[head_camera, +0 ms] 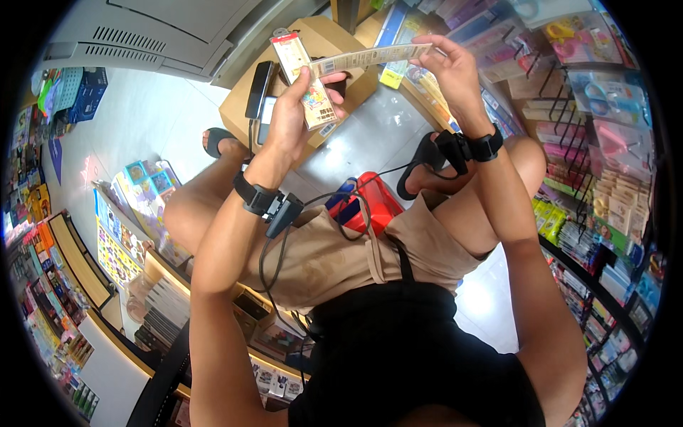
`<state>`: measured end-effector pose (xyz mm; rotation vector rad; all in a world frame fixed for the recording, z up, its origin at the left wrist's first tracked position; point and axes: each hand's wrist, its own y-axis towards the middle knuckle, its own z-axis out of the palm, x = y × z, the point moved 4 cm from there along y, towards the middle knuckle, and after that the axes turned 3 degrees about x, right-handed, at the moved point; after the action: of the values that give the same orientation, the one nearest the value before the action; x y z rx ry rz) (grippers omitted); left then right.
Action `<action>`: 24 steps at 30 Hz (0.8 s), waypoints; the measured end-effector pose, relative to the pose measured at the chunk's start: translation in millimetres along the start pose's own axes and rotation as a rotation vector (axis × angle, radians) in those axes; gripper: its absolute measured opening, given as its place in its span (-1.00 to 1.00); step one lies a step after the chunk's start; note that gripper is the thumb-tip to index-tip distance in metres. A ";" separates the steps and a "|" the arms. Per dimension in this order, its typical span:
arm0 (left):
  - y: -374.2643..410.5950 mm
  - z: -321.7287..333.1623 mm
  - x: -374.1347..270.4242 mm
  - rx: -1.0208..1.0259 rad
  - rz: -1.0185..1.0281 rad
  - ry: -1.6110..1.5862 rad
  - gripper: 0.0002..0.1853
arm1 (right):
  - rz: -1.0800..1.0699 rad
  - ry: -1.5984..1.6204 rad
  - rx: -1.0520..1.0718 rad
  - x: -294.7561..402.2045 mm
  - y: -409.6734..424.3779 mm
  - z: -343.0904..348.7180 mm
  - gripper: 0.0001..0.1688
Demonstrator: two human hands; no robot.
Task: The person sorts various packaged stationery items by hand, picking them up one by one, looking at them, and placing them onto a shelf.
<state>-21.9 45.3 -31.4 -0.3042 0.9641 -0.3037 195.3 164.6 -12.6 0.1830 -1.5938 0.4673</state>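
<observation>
My left hand [291, 112] grips a slim clear-topped package [291, 56] with a red header, a hang hole and a cartoon print, held upright with the thumb across its front. A long narrow printed strip package [373, 57] with a barcode stretches from that thumb to my right hand [451, 69]. The fingertips of the right hand pinch its far end. Both packages are above an open cardboard box [320, 32]. What lies inside the box is mostly covered by my left hand and the packages.
A black smartphone [260, 89] lies on the box's left side, with a cable leading off. Hooks at right carry packaged scissors [595, 99] and other stationery. A grey slotted cabinet [149, 32] stands upper left. Between my legs is a red plastic object [376, 200]. Cables run from both wrist straps.
</observation>
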 end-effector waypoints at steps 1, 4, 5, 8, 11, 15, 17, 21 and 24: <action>-0.5 -2.3 0.8 0.000 -0.005 -0.002 -0.44 | -0.066 -0.014 0.021 0.0 0.8 -0.8 -0.66; -2.6 -5.3 0.7 -0.021 -0.010 -0.017 -0.52 | -0.232 -0.079 0.058 -7.6 4.4 -3.7 -0.74; -3.4 -6.0 0.1 -0.041 -0.009 -0.028 -0.55 | -0.264 -0.116 0.053 -9.0 5.0 -3.9 -0.75; -3.9 -2.5 -1.2 -0.140 -0.004 -0.002 -0.62 | -0.258 -0.140 0.081 -11.5 3.7 -5.2 -0.73; -4.8 -2.3 -2.2 -0.190 0.018 0.008 -0.66 | -0.159 -0.100 0.116 -9.6 -0.3 -2.1 -0.68; -3.9 -4.1 -3.8 -0.196 0.064 0.037 -0.64 | -0.090 0.086 0.120 0.1 -3.4 5.5 -0.55; -3.7 0.3 -5.7 -0.220 0.088 0.058 -0.62 | -0.078 0.096 0.107 1.9 -3.5 3.5 -0.50; -4.6 2.1 -6.5 -0.209 0.101 0.083 -0.58 | -0.068 0.098 0.101 -4.3 -1.5 -0.6 -0.49; -2.2 -4.0 -3.4 -0.186 0.094 0.057 -0.57 | -0.053 0.068 0.117 -1.4 -2.1 1.1 -0.47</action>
<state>-27.3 44.1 -30.1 -0.4200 1.0617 -0.1375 195.2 162.0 -13.6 0.2945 -1.4929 0.5214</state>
